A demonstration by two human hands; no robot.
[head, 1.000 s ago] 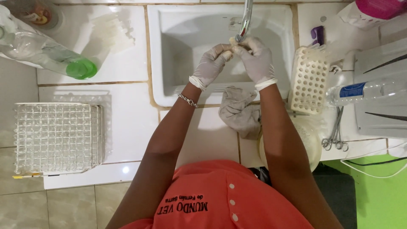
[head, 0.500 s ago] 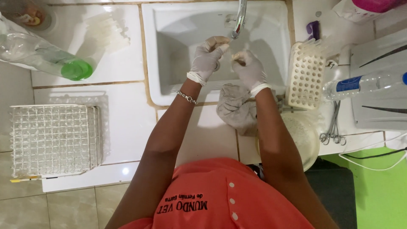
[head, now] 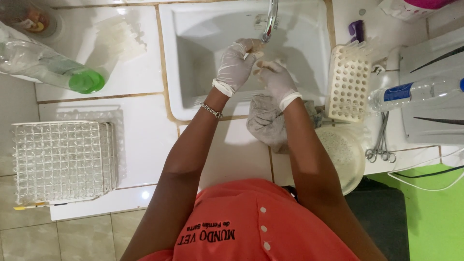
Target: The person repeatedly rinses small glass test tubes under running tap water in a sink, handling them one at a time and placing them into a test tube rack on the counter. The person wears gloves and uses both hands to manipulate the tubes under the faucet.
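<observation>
A white sink (head: 203, 58) is set into the tiled bench (head: 130, 145), with a chrome tap (head: 270, 19) reaching over its basin from the far edge. Left of the sink a clear bottle with a green cap (head: 48, 67) lies on its side, and nearer the person a clear plastic grid rack (head: 63, 162) stands on the bench. On the sink's near rim a crumpled grey cloth (head: 266, 123) is draped, just beside the right forearm. Right of the sink a cream tube rack (head: 349, 82) full of round holes stands tilted against the rim, a small purple object (head: 356, 30) beyond it. A clear water bottle with a blue label (head: 411, 94) lies further right, metal scissors-like instruments (head: 380, 145) below it, and a pale round bowl (head: 344, 152) sits near the right elbow.

Both hands wear white gloves and are raised over the basin right under the tap's spout. The left hand (head: 235, 65) is curled, its fingers bent toward the right hand (head: 276, 79), and the two meet at the fingertips around a small pale item (head: 265, 63). That item is mostly hidden by the gloves, so what it is cannot be told, nor how firmly either hand pinches it. A silver bracelet (head: 211, 110) circles the left wrist.
</observation>
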